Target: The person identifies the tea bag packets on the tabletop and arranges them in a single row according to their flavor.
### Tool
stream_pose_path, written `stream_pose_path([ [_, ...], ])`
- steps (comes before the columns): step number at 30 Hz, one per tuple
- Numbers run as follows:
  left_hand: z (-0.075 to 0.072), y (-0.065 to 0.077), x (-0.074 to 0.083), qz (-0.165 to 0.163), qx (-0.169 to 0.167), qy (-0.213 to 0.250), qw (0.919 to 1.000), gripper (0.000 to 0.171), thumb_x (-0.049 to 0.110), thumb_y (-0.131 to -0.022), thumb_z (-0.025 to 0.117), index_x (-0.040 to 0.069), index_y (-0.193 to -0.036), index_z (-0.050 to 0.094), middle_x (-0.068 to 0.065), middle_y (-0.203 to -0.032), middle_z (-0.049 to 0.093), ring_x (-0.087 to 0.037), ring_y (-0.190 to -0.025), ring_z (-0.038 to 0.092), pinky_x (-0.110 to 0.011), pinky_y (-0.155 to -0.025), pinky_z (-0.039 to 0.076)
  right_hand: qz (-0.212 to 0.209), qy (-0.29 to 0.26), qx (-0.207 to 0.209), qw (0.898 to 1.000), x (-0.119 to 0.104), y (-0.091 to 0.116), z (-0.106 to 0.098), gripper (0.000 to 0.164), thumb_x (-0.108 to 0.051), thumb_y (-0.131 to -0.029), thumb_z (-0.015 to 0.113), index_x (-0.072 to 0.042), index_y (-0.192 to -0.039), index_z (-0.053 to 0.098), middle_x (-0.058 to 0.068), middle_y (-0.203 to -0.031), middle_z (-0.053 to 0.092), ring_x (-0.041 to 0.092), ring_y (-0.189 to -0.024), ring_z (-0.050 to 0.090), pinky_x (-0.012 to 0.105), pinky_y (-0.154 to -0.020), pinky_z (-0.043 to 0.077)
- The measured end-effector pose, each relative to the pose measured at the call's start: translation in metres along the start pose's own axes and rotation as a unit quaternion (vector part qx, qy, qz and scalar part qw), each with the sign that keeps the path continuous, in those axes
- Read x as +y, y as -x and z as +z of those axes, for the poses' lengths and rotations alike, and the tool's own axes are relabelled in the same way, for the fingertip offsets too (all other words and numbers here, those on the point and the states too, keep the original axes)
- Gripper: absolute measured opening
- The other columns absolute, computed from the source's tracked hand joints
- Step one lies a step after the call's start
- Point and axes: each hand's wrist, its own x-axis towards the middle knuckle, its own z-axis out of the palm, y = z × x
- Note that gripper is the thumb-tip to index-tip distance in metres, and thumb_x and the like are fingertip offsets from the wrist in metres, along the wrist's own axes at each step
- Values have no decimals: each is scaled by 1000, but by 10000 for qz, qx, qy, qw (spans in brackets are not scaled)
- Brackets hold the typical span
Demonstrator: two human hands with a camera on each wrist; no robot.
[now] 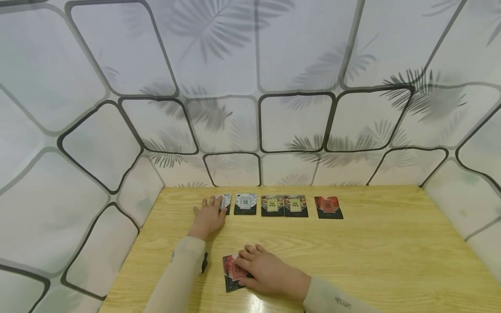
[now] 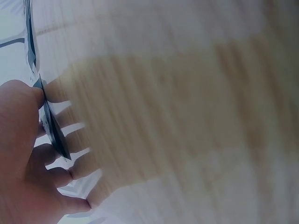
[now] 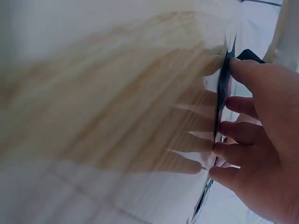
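Observation:
My left hand (image 1: pixel 207 217) is spread at the left end of a row of small flat packets, its fingers resting on a white-and-black packet (image 1: pixel 227 205) and covering much of it. In the left wrist view the thumb touches the edge of this packet (image 2: pixel 54 135). Nearer to me, my right hand (image 1: pixel 268 269) lies with fingers extended over a red-and-black packet (image 1: pixel 232 280), its right part hidden beneath them. The right wrist view shows the fingertips and thumb against this packet (image 3: pixel 223 93), which lies flat on the table.
Along the far edge of the wooden table (image 1: pixel 383 252) lie another white-and-black packet (image 1: pixel 245 205), two brown-and-black packets with yellow labels, left (image 1: pixel 272 206) and right (image 1: pixel 296 206), side by side, and a red-and-black packet (image 1: pixel 328 208). A patterned white curtain (image 1: pixel 293 124) encloses the back and sides.

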Motion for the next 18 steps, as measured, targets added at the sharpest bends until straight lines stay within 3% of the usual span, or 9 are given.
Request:
stream_pose_path([
  [18, 2, 1, -1, 66, 19, 15, 10000, 62, 42, -115, 35, 10, -168, 29, -24, -172, 27, -55, -157, 22, -84, -117, 19, 893, -621, 218, 9938, 33, 43, -2, 56, -42, -109, 56, -18, -159, 50, 10, -163, 49, 37, -156, 39, 57, -126, 34],
])
